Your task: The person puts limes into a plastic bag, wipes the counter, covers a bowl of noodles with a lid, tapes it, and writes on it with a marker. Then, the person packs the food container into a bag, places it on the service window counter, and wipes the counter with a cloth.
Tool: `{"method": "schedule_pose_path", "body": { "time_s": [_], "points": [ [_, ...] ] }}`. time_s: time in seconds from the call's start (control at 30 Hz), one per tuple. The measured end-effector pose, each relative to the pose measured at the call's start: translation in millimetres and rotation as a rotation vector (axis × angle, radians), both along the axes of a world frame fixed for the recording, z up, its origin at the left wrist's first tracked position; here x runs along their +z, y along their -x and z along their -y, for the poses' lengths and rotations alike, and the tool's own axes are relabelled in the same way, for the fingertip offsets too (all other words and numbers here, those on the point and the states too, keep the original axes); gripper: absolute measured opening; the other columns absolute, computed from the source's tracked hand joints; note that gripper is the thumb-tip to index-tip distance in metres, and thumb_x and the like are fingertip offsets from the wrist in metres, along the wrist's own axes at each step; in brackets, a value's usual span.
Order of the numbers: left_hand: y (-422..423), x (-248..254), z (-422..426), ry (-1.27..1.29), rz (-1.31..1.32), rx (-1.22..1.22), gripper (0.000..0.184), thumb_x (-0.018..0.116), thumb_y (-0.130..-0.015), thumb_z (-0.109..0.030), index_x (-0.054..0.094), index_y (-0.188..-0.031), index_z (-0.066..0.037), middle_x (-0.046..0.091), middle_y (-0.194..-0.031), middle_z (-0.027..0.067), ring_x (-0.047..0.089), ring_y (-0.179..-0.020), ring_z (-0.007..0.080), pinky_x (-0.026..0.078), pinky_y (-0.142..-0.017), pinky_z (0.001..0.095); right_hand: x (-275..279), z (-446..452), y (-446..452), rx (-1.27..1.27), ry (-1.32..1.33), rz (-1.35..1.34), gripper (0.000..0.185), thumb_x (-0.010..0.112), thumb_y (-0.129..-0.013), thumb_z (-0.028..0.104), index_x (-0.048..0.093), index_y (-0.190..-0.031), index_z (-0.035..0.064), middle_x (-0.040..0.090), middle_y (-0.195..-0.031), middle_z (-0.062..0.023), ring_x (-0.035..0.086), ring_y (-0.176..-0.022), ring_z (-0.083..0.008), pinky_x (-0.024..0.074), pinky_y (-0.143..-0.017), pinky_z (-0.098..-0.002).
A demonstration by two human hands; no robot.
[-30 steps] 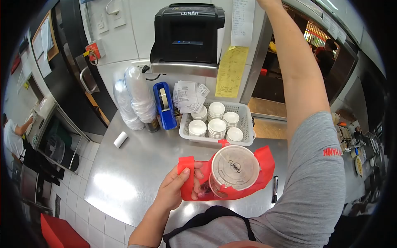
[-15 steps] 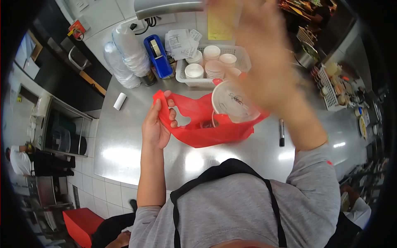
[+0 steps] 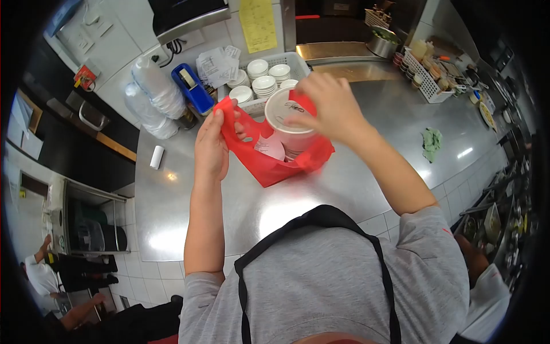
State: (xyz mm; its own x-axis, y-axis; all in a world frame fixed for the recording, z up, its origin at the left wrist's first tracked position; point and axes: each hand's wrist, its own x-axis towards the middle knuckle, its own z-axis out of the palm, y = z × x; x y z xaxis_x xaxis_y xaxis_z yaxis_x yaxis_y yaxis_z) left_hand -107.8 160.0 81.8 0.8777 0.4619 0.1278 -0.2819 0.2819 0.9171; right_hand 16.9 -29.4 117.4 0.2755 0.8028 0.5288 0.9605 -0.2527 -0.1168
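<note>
A red carrier bag [image 3: 269, 170] stands on the steel table with its mouth open. My left hand [image 3: 212, 150] is closed round the handle on its left side. Inside sits a white lidded tub [image 3: 285, 113] with dark handwriting on the lid. Beside the tub, a pinkish round lid or container [image 3: 271, 148] with writing shows in the bag. My right hand [image 3: 332, 109], slightly blurred, is over the tub's right edge, its fingers closed on the bag's other handle; the thumb is close above the lid.
Behind the bag, a white basket [image 3: 298, 64] holds stacked small cups. Left of it are a blue tape dispenser [image 3: 193, 90], paper slips [image 3: 217, 67] and wrapped cup stacks [image 3: 153, 94]. A white roll [image 3: 156, 157] lies left; a green cloth [image 3: 432, 143] lies right. Other people stand nearby.
My right hand has come down from above the tub to the bag's right handle. My left hand keeps its hold. The view has shifted; the black marker on the table is no longer visible.
</note>
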Motion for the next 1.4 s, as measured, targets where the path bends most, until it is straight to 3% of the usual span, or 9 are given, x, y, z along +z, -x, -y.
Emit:
{"method": "schedule_pose_path", "body": {
  "time_s": [0.1, 0.23, 0.3, 0.63, 0.77, 0.83, 1.03, 1.17, 1.4],
  "points": [
    [-17.2, -0.4, 8.4, -0.336, -0.012, 0.013, 0.029, 0.041, -0.093, -0.022, 0.054, -0.105, 0.001, 0.054, -0.088, 0.0037, 0.052, -0.074, 0.0138, 0.042, -0.066, 0.0280, -38.6, 7.6, -31.8, -0.286, 0.037, -0.070, 0.033, 0.063, -0.075, 0.035, 0.056, -0.087, 0.0053, 0.057, -0.091, -0.0091, 0.054, -0.088, -0.0269, 0.0358, -0.075, -0.0394],
    [-39.2, 18.0, 31.1, -1.127, -0.011, 0.059, 0.021, 0.045, -0.090, -0.017, 0.052, -0.087, 0.002, 0.049, -0.079, 0.0117, 0.049, -0.074, 0.0269, 0.039, -0.068, 0.0327, -45.2, 9.4, -41.7, -0.080, -0.056, -0.630, 0.039, 0.063, -0.077, 0.020, 0.050, -0.109, 0.0038, 0.056, -0.099, -0.0101, 0.053, -0.094, -0.0225, 0.0393, -0.079, -0.0338],
    [-49.5, 28.5, 51.4, -1.099, 0.035, 0.029, 0.021, 0.045, -0.088, -0.016, 0.049, -0.082, 0.004, 0.044, -0.076, 0.0158, 0.047, -0.072, 0.0322, 0.038, -0.067, 0.0353, -43.5, 6.7, -34.5, 0.319, -0.294, -1.029, 0.040, 0.062, -0.078, 0.015, 0.046, -0.113, 0.0028, 0.056, -0.096, -0.0109, 0.054, -0.090, -0.0192, 0.0428, -0.075, -0.0302],
    [-64.4, 32.6, 92.7, -1.189, -0.022, 0.054, 0.016, 0.053, -0.085, -0.014, 0.062, -0.090, -0.001, 0.050, -0.088, 0.0100, 0.052, -0.075, 0.0205, 0.044, -0.065, 0.0296, -28.1, 20.9, -58.5, 0.285, -0.133, -0.578, 0.012, 0.061, -0.072, 0.006, 0.054, -0.081, 0.0016, 0.056, -0.069, -0.0153, 0.056, -0.068, -0.0338, 0.0430, -0.060, -0.0353],
    [-59.3, 30.0, 84.9, -0.987, -0.196, 0.073, 0.021, 0.055, -0.084, -0.011, 0.061, -0.103, -0.007, 0.050, -0.096, 0.0051, 0.052, -0.079, 0.0137, 0.044, -0.065, 0.0247, -11.9, 33.5, -91.7, 0.235, -0.170, -0.522, 0.012, 0.059, -0.079, 0.011, 0.058, -0.086, 0.0027, 0.059, -0.069, -0.0121, 0.057, -0.062, -0.0260, 0.0437, -0.058, -0.0330],
    [-54.8, 5.3, 72.9, -0.999, -0.248, 0.133, 0.022, 0.056, -0.083, -0.011, 0.060, -0.104, -0.008, 0.050, -0.099, 0.0040, 0.052, -0.080, 0.0120, 0.044, -0.064, 0.0239, -13.4, 40.3, -124.8, 0.243, -0.208, -0.748, 0.015, 0.057, -0.083, 0.013, 0.059, -0.094, 0.0029, 0.060, -0.072, -0.0029, 0.052, -0.056, -0.0070, 0.0420, -0.045, -0.0269],
    [-8.8, -108.7, 70.3, -0.861, -0.600, 0.437, 0.018, 0.059, -0.079, -0.009, 0.060, -0.098, -0.008, 0.048, -0.103, 0.0068, 0.050, -0.089, 0.0166, 0.044, -0.067, 0.0269, 37.8, 55.3, -224.0, 0.241, -0.432, -0.727, 0.015, 0.060, -0.080, 0.012, 0.057, -0.088, -0.0007, 0.054, -0.062, -0.0018, 0.047, -0.059, -0.0048, 0.0412, -0.056, -0.0229],
    [25.7, -197.5, 86.0, -1.187, -0.773, 0.608, 0.026, 0.057, -0.077, -0.007, 0.056, -0.103, -0.007, 0.047, -0.107, 0.0153, 0.044, -0.102, 0.0299, 0.035, -0.087, 0.0400, 47.6, 34.9, -307.7, 0.075, -0.326, -0.353, 0.021, 0.062, -0.078, 0.016, 0.058, -0.094, 0.0026, 0.057, -0.068, -0.0120, 0.053, -0.059, -0.0160, 0.0427, -0.059, -0.0288],
    [23.5, -203.7, 98.5, -1.328, -0.908, 0.608, 0.033, 0.055, -0.078, -0.014, 0.050, -0.110, -0.007, 0.046, -0.117, 0.0137, 0.041, -0.108, 0.0297, 0.025, -0.095, 0.0426, 25.4, -2.1, -464.7, -0.095, -0.498, -0.101, 0.025, 0.058, -0.082, 0.026, 0.057, -0.099, 0.0087, 0.061, -0.084, -0.0152, 0.058, -0.079, -0.0322, 0.0447, -0.068, -0.0361]
  ]
}}
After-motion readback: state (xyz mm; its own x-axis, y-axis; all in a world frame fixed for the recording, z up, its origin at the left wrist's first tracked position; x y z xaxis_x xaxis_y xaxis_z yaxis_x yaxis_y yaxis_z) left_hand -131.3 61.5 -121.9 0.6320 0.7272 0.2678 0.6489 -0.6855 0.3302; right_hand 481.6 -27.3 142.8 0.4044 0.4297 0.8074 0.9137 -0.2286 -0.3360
